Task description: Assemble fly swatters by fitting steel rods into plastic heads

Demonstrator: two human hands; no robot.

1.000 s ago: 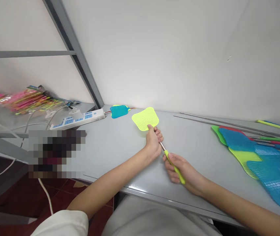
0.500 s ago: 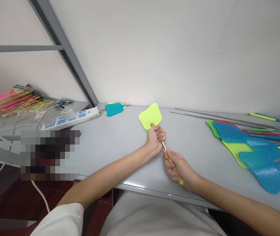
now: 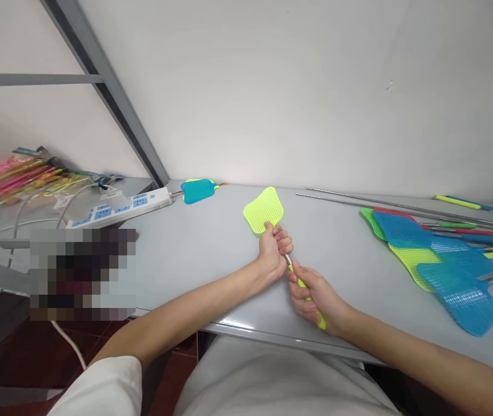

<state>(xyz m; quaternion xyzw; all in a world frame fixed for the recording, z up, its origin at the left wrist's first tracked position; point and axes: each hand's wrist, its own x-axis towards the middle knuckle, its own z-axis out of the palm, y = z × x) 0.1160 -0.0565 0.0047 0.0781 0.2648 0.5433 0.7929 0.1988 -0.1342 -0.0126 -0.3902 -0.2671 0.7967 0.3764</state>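
Both my hands hold one yellow-green fly swatter (image 3: 263, 209) over the grey tabletop, its perforated head pointing away from me. My left hand (image 3: 273, 249) is closed around the neck just below the head, the thumb lying against the head's lower edge. Further down, my right hand (image 3: 311, 292) wraps round the yellow-green grip, whose end pokes out below the fingers. Between the two hands a short piece of metal shaft shows. The rest of the shaft is hidden in my left fist.
Several blue, green and yellow fly swatters (image 3: 458, 294) lie piled at the right. Behind them long metal rods (image 3: 359, 203) stretch along the wall. Blue and yellow swatter heads (image 3: 198, 190) lie beside a power strip (image 3: 142, 203). Bagged colourful items (image 3: 21, 176) are at far left.
The view has shifted slightly. The swatter's head sits a little lower and closer to my left hand; both hands keep their grip.
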